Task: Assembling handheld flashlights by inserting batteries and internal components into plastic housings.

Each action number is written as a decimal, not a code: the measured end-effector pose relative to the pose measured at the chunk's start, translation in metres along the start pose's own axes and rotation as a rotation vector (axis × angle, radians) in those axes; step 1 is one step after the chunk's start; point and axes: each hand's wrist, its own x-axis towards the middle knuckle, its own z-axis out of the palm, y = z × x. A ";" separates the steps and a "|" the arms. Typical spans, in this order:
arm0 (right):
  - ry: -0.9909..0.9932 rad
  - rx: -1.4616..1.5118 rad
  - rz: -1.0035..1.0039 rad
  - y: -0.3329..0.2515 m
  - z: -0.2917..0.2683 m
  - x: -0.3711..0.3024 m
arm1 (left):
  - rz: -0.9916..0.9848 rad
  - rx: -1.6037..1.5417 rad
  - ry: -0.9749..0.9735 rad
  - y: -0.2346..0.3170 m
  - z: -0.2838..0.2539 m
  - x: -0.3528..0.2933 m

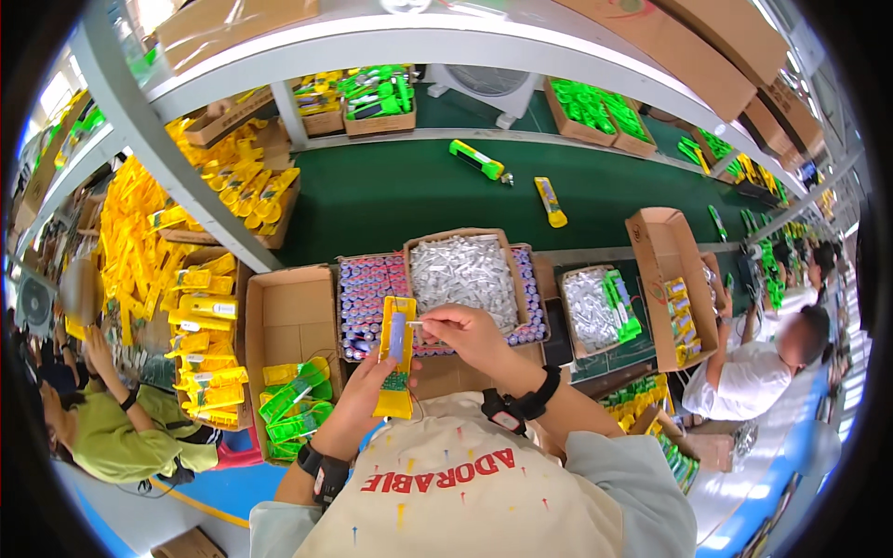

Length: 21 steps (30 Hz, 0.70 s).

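Note:
My left hand [363, 398] is closed around a yellow plastic housing [394, 404], held upright in front of my chest. Inside the housing lie a purple cylindrical battery [398, 338] and a green circuit board [397, 379]. My right hand [470, 335] pinches a small white piece [415, 323] at the housing's right edge, beside the battery; its exact kind is too small to tell. Just beyond both hands, a cardboard box [409, 244] full of small silvery-white parts [465, 276] rests on rows of upright batteries [369, 288].
Left stand a box of green housings [296, 402] and heaps of yellow housings [139, 232]. A green conveyor belt [372, 191] crosses ahead, carrying a green-and-yellow unit [479, 160] and a yellow one [551, 202]. A tall carton [659, 244] stands right. People sit on both sides.

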 end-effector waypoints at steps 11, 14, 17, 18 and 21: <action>0.287 0.120 0.036 -0.001 -0.025 -0.030 | -0.082 0.125 -0.084 -0.006 0.012 0.014; 0.348 0.343 0.011 -0.002 -0.032 -0.036 | -0.111 0.179 -0.134 -0.007 0.014 0.015; 0.348 0.466 0.010 -0.004 -0.037 -0.042 | -0.137 0.278 -0.200 -0.007 0.025 0.016; 0.369 0.480 -0.008 -0.003 -0.037 -0.045 | -0.152 0.309 -0.215 -0.006 0.028 0.015; 0.372 0.499 -0.043 -0.001 -0.037 -0.050 | -0.148 0.391 -0.268 -0.006 0.035 0.016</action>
